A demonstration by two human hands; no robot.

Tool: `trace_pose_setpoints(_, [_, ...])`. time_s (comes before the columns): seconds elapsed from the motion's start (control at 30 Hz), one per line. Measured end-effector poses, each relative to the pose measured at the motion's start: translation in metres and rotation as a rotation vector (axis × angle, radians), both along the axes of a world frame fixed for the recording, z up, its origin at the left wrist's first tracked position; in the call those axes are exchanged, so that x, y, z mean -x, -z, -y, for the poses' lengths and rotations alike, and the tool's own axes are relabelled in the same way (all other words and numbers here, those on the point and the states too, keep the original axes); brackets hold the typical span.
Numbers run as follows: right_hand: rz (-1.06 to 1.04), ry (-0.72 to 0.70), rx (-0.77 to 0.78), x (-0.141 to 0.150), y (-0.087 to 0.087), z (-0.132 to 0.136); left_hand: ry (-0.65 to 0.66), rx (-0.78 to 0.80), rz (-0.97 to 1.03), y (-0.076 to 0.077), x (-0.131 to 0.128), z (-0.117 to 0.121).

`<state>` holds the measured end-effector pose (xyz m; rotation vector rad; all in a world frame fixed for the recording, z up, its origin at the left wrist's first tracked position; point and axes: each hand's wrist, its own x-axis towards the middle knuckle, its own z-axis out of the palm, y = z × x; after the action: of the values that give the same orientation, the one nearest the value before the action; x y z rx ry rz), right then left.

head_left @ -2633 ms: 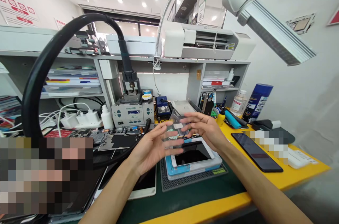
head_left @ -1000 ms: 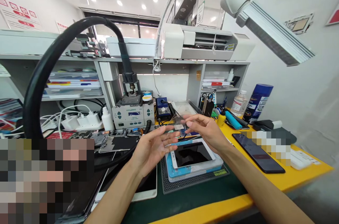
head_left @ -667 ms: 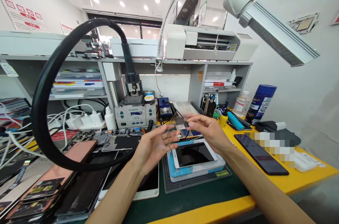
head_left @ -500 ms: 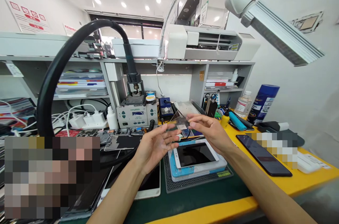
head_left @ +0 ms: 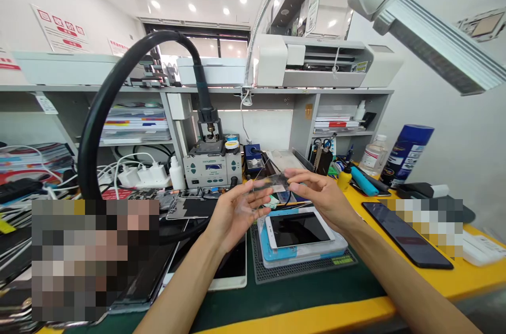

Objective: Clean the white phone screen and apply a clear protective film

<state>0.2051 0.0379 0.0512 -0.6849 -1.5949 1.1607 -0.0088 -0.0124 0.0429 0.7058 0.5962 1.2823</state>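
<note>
A thin, see-through sheet, perhaps a clear film (head_left: 269, 184), spans the gap between my two hands above the bench. My left hand (head_left: 236, 212) has it at its left side, palm turned inward, thumb up and the fingers curved beneath. At the right edge, the thumb and fingertips of my right hand (head_left: 321, 195) pinch it. Below both hands, a white-framed phone (head_left: 302, 229) lies face up with a dark screen. It rests on a blue and white flat box (head_left: 272, 256), which sits on a grey perforated mat (head_left: 284, 274).
Left of the box lie a white-edged tablet (head_left: 233, 265) and phone parts. Behind stands a grey hot-air station (head_left: 213, 169) with a looping black hose (head_left: 93, 113). A black phone (head_left: 407, 234), blue spray can (head_left: 411, 155) and clear bottle (head_left: 373, 156) are at right. A lamp (head_left: 438, 33) hangs overhead.
The whole view has shifted slightly, so the scene sits farther right. Both hands keep nearly the same pose with the clear film between them.
</note>
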Motion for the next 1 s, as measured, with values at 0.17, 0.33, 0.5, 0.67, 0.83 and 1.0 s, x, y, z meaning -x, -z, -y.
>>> trace_pose_setpoints(0.17, [0.02,-0.004,-0.034,0.0012,0.0016,0.0004,-0.026,0.009,0.018,-0.0001,0.0007,-0.0004])
trace_pose_setpoints(0.33, [0.033,-0.015,-0.07,0.0009,0.0023,0.0009,-0.045,0.03,0.037,0.0,0.0013,-0.0015])
trace_pose_setpoints(0.5, [0.043,-0.015,-0.078,0.001,0.0007,0.0027,-0.036,0.021,0.053,0.0016,0.0043,-0.0034])
trace_pose_setpoints(0.67, [0.064,0.012,-0.129,0.002,0.0008,0.0034,-0.043,0.013,0.07,0.0013,0.0054,-0.0042])
trace_pose_setpoints(0.83, [0.066,-0.003,-0.133,0.0006,-0.0002,0.0041,-0.079,0.024,0.066,-0.0005,0.0064,-0.0038])
trace_pose_setpoints(1.0, [0.018,-0.027,-0.091,-0.0012,-0.0001,0.003,-0.096,0.024,0.06,-0.0012,0.0081,-0.0047])
